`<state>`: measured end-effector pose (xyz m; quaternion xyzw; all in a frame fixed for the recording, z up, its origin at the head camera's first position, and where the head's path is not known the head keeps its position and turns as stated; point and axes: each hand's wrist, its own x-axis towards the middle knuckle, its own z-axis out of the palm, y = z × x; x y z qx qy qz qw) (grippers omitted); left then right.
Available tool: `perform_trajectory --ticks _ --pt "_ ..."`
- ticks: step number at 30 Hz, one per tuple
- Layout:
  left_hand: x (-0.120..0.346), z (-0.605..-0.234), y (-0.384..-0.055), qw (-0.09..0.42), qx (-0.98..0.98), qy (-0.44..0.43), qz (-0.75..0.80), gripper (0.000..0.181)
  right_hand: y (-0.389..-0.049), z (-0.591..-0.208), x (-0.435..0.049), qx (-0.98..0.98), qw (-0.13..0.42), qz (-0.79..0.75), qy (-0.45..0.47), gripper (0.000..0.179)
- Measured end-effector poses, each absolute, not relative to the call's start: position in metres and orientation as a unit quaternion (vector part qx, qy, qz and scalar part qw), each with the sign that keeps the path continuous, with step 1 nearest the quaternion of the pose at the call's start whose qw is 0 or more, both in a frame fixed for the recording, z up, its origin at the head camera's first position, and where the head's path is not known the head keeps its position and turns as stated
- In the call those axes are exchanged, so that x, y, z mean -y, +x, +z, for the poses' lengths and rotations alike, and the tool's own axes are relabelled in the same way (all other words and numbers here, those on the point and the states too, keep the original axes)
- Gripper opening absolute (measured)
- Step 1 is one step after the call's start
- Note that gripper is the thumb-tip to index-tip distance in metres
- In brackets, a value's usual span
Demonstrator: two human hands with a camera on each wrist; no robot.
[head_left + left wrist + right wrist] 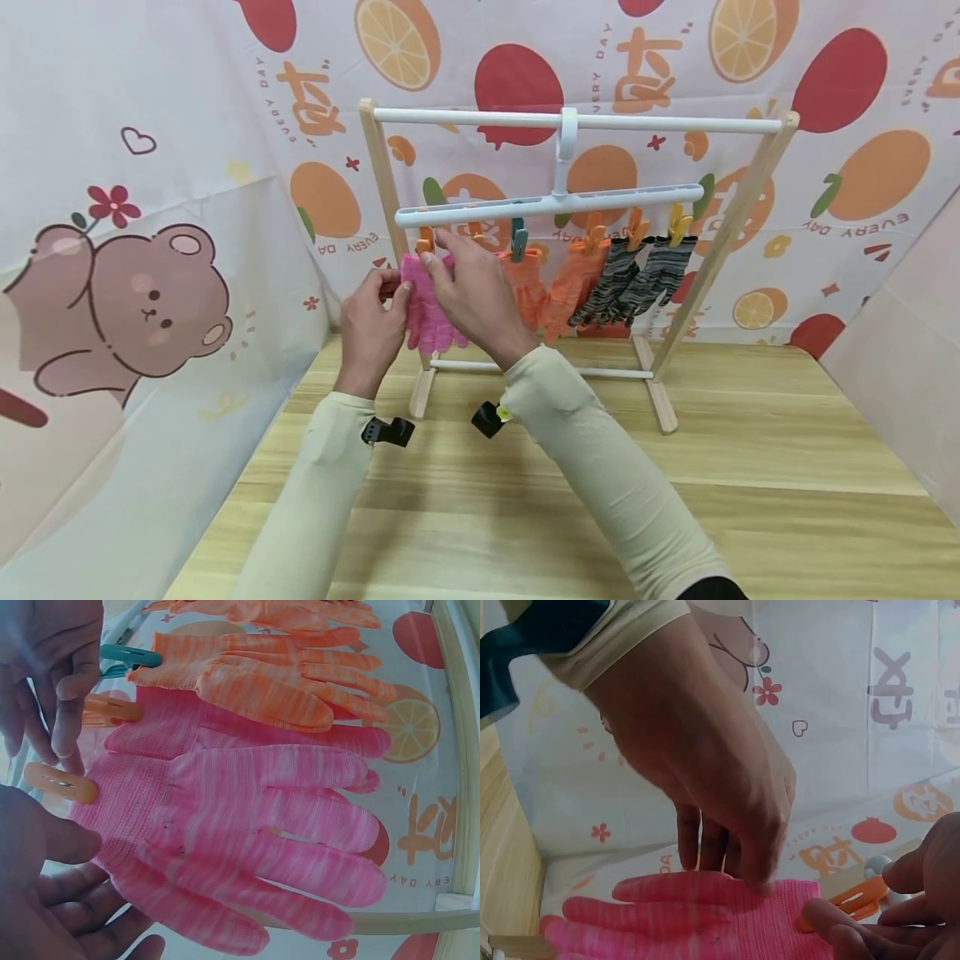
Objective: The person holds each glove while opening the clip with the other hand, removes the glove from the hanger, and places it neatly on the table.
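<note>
A pink knit glove [431, 321] hangs by its cuff at the left end of the white hanger bar [487, 212]. My left hand [372, 329] pinches the cuff's outer edge, thumb in front and fingers behind. An orange clothespin [61, 783] grips that cuff, and another pink glove [161, 724] shows behind it under a second orange clothespin [112, 709]. Beside the near clothespin, my right hand [480, 292] has its thumb and fingers apart, with fingertips right at the clip in the right wrist view.
Orange gloves [573, 287] and grey-black striped gloves [663, 271] hang farther right, under green, orange and yellow clothespins [678, 225]. The hanger hooks over the top rod [675, 125] of a wooden-sided rack [723, 242], standing on a wood-grain table [750, 492]. Printed curtains surround it.
</note>
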<state>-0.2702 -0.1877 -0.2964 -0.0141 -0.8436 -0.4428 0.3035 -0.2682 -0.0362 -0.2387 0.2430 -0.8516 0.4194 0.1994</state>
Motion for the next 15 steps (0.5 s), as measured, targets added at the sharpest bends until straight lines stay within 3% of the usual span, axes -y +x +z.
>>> perform_trajectory --ticks 9,15 --pt "0.192 -0.298 -0.275 0.311 0.831 -0.016 -0.461 0.023 -0.276 -0.238 0.048 0.821 0.123 0.52 0.199 0.044" --pt "0.195 -0.295 -0.277 0.322 0.825 -0.028 -0.463 0.018 -0.284 -0.236 0.052 0.771 0.106 0.595 0.202 0.044"
